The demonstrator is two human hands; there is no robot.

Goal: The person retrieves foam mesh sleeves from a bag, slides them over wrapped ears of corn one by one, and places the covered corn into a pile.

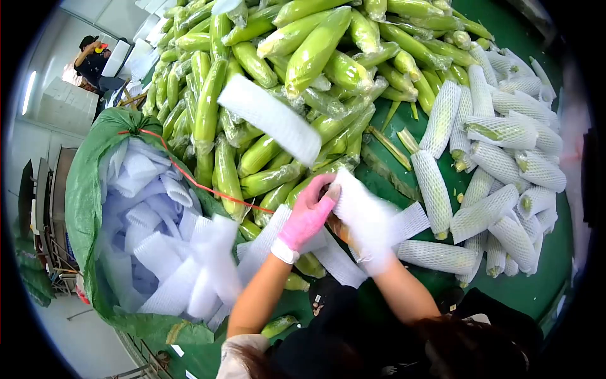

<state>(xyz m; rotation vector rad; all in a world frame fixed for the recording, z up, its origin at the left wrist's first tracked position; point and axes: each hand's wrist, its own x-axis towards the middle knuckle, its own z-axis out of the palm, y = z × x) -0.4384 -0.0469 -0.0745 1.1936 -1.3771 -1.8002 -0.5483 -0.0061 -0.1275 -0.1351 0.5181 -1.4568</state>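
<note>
My left hand [306,218], in a pink glove, pinches the upper edge of a white foam net sleeve [360,205]. That sleeve lies over my right hand [344,232], hides most of its fingers and is blurred by motion. An orange-toned patch of the right hand shows beside the sleeve's left edge. Beyond both hands rises a heap of green ears of corn [319,54] wrapped in clear film. A loose foam sleeve [271,120] rests on the heap, and more flat sleeves [338,259] lie under my wrists.
At the left stands a green sack [85,189] full of foam sleeves [151,215], with a red string [189,170] across its mouth. Net-covered ears [486,215] are piled at the right on the green surface [543,297]. Another person [93,60] is in the far left background.
</note>
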